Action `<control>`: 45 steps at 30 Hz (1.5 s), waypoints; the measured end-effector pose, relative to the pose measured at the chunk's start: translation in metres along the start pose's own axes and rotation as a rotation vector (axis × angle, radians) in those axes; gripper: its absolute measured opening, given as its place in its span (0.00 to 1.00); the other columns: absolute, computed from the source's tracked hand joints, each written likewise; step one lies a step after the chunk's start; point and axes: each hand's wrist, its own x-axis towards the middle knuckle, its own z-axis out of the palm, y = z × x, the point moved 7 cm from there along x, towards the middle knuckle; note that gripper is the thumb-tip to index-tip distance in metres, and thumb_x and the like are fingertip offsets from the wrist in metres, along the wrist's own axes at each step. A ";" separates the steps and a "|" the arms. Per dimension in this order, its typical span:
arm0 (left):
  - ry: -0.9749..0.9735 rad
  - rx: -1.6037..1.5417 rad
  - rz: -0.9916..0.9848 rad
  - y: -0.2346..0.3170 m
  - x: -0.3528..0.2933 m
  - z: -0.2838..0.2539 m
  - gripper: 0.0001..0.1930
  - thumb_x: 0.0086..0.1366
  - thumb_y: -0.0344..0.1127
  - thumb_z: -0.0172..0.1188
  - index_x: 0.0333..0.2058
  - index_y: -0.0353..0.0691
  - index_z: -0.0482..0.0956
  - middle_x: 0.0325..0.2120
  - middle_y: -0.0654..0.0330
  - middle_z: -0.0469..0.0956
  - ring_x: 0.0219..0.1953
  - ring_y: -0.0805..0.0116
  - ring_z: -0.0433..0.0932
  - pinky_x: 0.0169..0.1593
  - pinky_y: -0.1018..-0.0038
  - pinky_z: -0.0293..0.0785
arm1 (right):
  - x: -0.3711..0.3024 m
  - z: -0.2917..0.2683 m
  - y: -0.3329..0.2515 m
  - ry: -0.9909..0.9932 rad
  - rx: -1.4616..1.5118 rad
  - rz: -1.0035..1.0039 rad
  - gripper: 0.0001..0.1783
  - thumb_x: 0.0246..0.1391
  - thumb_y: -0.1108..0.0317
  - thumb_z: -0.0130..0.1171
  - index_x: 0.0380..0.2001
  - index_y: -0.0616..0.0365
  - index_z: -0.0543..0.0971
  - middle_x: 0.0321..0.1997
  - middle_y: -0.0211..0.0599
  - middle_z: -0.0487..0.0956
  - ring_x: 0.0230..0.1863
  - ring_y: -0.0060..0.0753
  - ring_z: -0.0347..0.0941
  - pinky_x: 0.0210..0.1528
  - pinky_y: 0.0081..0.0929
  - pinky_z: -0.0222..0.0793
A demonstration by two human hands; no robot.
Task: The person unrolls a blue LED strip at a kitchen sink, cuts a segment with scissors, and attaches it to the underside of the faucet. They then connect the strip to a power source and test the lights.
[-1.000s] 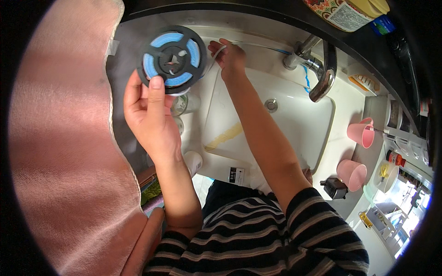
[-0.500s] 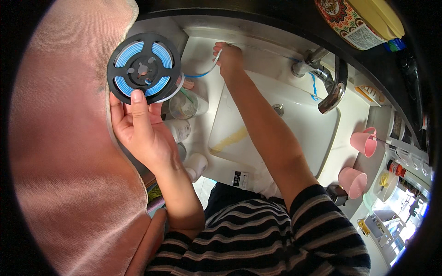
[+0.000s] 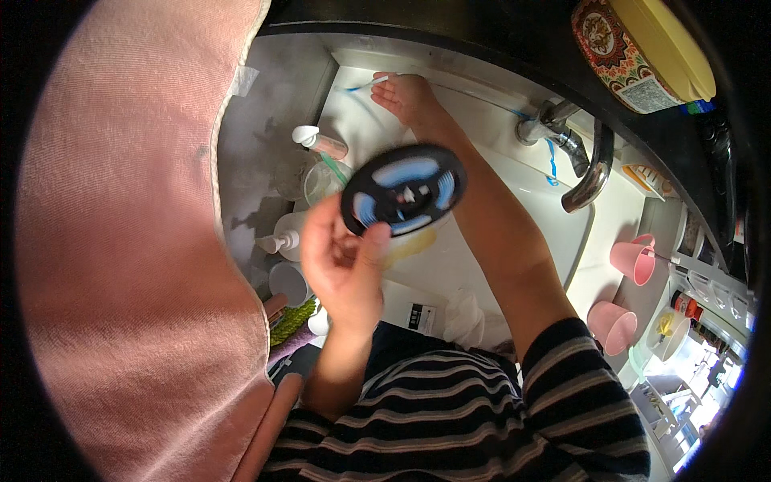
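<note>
I counted my left hand (image 3: pixel 341 261) and right hand (image 3: pixel 408 96), two in all, and one black reel (image 3: pixel 406 195).
I also counted one sink (image 3: pixel 550 221), one tap (image 3: pixel 593 181), two pink cups (image 3: pixel 612 328), one large pink cloth (image 3: pixel 144 225), one yellow tub (image 3: pixel 668 52), one black-and-white card (image 3: pixel 421 318), one pink bottle with a white cap (image 3: pixel 329 147) and one white pump bottle (image 3: pixel 290 227); of clear tumblers (image 3: pixel 319 188) I made out at least one, but could not tell if there were more.

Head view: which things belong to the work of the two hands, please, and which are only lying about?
In use, it seems:
black reel, in the left hand
thin strip, at the right hand

Apparently just lying about:
handled pink cup
white pump bottle
patterned tub
pink towel
</note>
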 end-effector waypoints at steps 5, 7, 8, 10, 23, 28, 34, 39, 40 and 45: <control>-0.018 0.041 0.020 -0.016 -0.043 0.004 0.22 0.63 0.16 0.62 0.56 0.28 0.70 0.52 0.49 0.77 0.52 0.65 0.78 0.56 0.73 0.73 | 0.007 0.008 0.012 0.032 0.320 0.111 0.17 0.71 0.66 0.41 0.47 0.68 0.77 0.53 0.49 0.79 0.55 0.43 0.76 0.63 0.40 0.74; -0.044 0.119 -0.002 -0.022 -0.051 0.004 0.22 0.64 0.17 0.62 0.56 0.28 0.70 0.51 0.50 0.77 0.52 0.65 0.77 0.58 0.72 0.72 | 0.013 0.006 0.013 0.045 0.291 0.127 0.18 0.71 0.65 0.41 0.47 0.68 0.76 0.53 0.49 0.79 0.55 0.44 0.76 0.62 0.40 0.75; -0.045 0.153 -0.033 -0.027 -0.054 0.004 0.22 0.64 0.17 0.62 0.56 0.29 0.70 0.50 0.52 0.77 0.52 0.66 0.77 0.58 0.72 0.71 | 0.015 0.006 0.014 0.049 0.275 0.135 0.18 0.72 0.64 0.41 0.47 0.68 0.75 0.54 0.49 0.80 0.55 0.44 0.77 0.61 0.41 0.75; -0.053 0.267 -0.062 -0.033 -0.061 -0.001 0.20 0.65 0.18 0.62 0.55 0.29 0.70 0.49 0.53 0.76 0.52 0.66 0.76 0.58 0.71 0.70 | 0.017 0.007 0.017 0.085 0.254 0.138 0.19 0.72 0.63 0.39 0.49 0.68 0.74 0.54 0.51 0.79 0.55 0.45 0.77 0.61 0.41 0.76; -0.181 0.674 0.167 -0.063 -0.065 -0.002 0.16 0.50 0.16 0.62 0.39 0.37 0.81 0.42 0.58 0.85 0.47 0.52 0.83 0.52 0.65 0.78 | 0.040 0.033 0.026 -0.044 -0.453 0.131 0.18 0.68 0.62 0.48 0.48 0.67 0.78 0.46 0.51 0.83 0.43 0.48 0.83 0.48 0.46 0.83; -0.167 0.749 0.222 -0.063 -0.051 -0.002 0.15 0.50 0.18 0.63 0.38 0.40 0.82 0.41 0.61 0.85 0.51 0.55 0.80 0.56 0.63 0.76 | 0.065 0.063 0.027 -0.333 -1.327 -0.082 0.15 0.63 0.65 0.50 0.38 0.63 0.82 0.36 0.46 0.85 0.33 0.42 0.84 0.37 0.39 0.82; -0.221 0.780 0.230 -0.078 -0.050 0.004 0.13 0.52 0.19 0.63 0.37 0.40 0.82 0.42 0.61 0.85 0.48 0.57 0.81 0.59 0.61 0.74 | 0.104 0.059 0.057 -0.194 -1.150 0.228 0.12 0.62 0.65 0.51 0.31 0.58 0.81 0.29 0.41 0.84 0.27 0.37 0.83 0.33 0.34 0.80; -0.277 0.758 0.235 -0.108 -0.049 0.019 0.15 0.51 0.19 0.63 0.39 0.40 0.81 0.40 0.60 0.84 0.46 0.57 0.80 0.53 0.64 0.78 | 0.165 -0.010 0.044 -0.145 -1.229 0.189 0.11 0.61 0.65 0.53 0.29 0.57 0.81 0.27 0.38 0.84 0.26 0.34 0.83 0.30 0.34 0.79; -0.296 0.765 0.194 -0.115 -0.051 0.017 0.15 0.52 0.19 0.63 0.39 0.40 0.81 0.40 0.60 0.84 0.46 0.56 0.81 0.52 0.64 0.78 | 0.158 0.000 0.045 -0.201 -1.393 0.167 0.11 0.61 0.65 0.52 0.30 0.57 0.81 0.28 0.39 0.84 0.27 0.34 0.84 0.30 0.35 0.79; -0.316 0.827 0.102 -0.130 -0.054 0.004 0.15 0.52 0.19 0.63 0.39 0.39 0.81 0.40 0.58 0.84 0.45 0.54 0.82 0.50 0.62 0.78 | 0.081 0.063 0.020 -0.407 -1.778 0.087 0.13 0.63 0.63 0.50 0.35 0.59 0.81 0.33 0.42 0.86 0.32 0.35 0.85 0.29 0.37 0.80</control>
